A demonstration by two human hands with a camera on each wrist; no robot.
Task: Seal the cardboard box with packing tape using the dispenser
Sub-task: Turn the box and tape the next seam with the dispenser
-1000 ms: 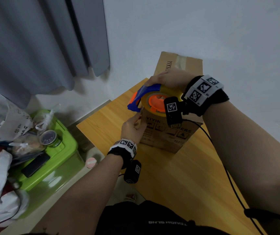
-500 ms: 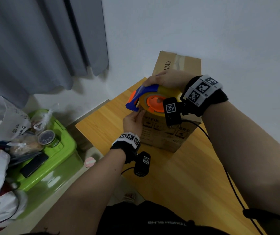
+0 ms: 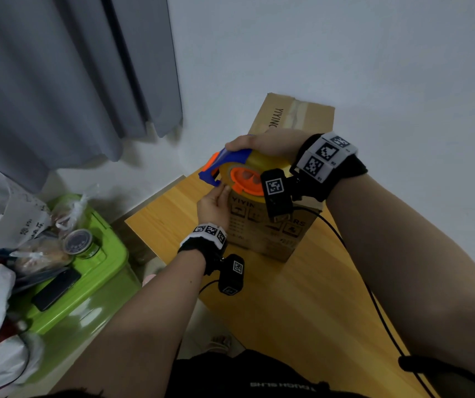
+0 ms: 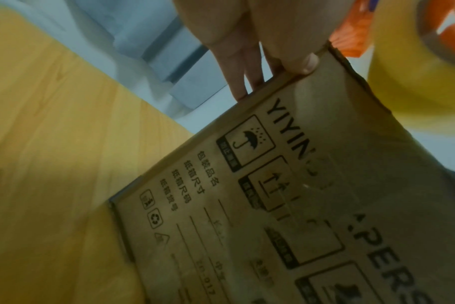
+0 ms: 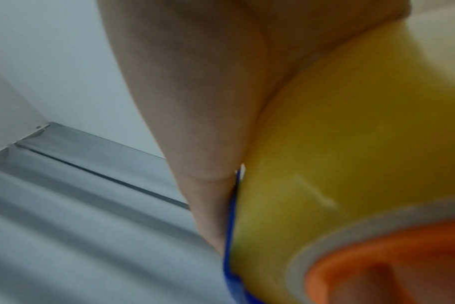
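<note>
A brown printed cardboard box (image 3: 262,234) (image 4: 299,185) stands on the wooden table (image 3: 288,317). On its top sits the blue and orange tape dispenser (image 3: 216,165) with a yellow tape roll (image 3: 259,159) (image 5: 351,144) (image 4: 416,72). My right hand (image 3: 265,143) (image 5: 195,82) grips the dispenser from above, fingers curled over the roll and the blue frame (image 5: 230,236). My left hand (image 3: 214,206) lies against the box's upper left corner. Its thumb (image 4: 299,61) presses the printed face at the top edge, and its straight fingers lie along the side face.
A flattened cardboard sheet (image 3: 293,116) leans on the wall behind the box. Left of the table is a green bin (image 3: 98,271) carrying a jar (image 3: 78,242), a phone (image 3: 55,288) and bags. A grey curtain (image 3: 58,81) hangs at the back left. A black cable (image 3: 374,305) runs across the table.
My left hand has slid up the box's left corner to just under the dispenser. The right hand has kept its grip on the dispenser on the box top.
</note>
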